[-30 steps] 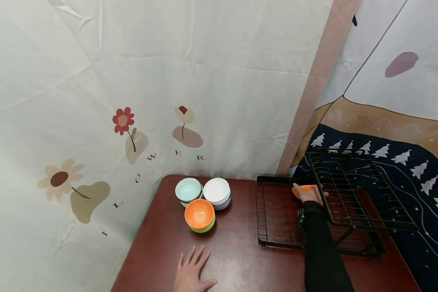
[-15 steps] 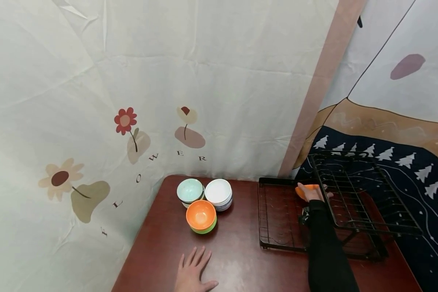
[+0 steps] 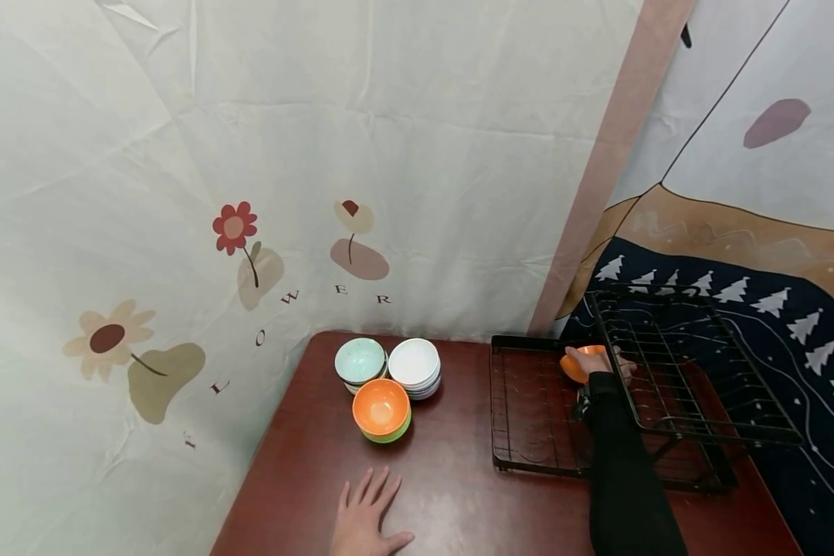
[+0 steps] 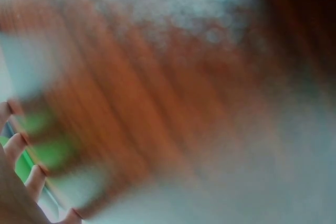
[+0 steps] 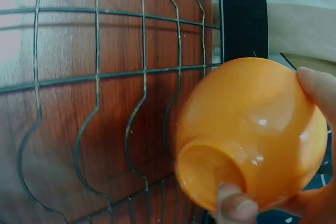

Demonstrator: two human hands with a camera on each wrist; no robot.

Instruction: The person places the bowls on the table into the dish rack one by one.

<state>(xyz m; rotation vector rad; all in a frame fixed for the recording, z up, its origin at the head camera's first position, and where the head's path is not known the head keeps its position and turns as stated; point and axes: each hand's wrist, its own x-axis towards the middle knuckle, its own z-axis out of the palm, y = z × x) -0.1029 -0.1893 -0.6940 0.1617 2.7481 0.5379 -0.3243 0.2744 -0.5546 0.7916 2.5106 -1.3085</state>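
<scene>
My right hand (image 3: 598,363) holds an orange bowl (image 3: 575,366) at the far end of the black dish rack (image 3: 535,468), beside the raised upper tier. From the right wrist, the outside of the bowl (image 5: 247,114) shows, tipped on its side, with one fingertip at its foot ring and another digit at the rim. Wire prongs of the lower tier run beside it. My left hand (image 3: 368,516) rests on the red-brown table with its fingers spread, near a second orange bowl (image 3: 381,407) stacked on a green one (image 3: 387,437).
Behind the orange bowl stand a stack of pale blue-topped bowls (image 3: 360,361) and a stack of white bowls (image 3: 414,364). The upper wire tier (image 3: 688,363) slants over the rack's right side. A printed cloth (image 3: 459,193) hangs along the table's far edge.
The right hand has shifted slightly to the right with the orange bowl and turned it, so more of the bowl shows. The left hand has stayed in place.
</scene>
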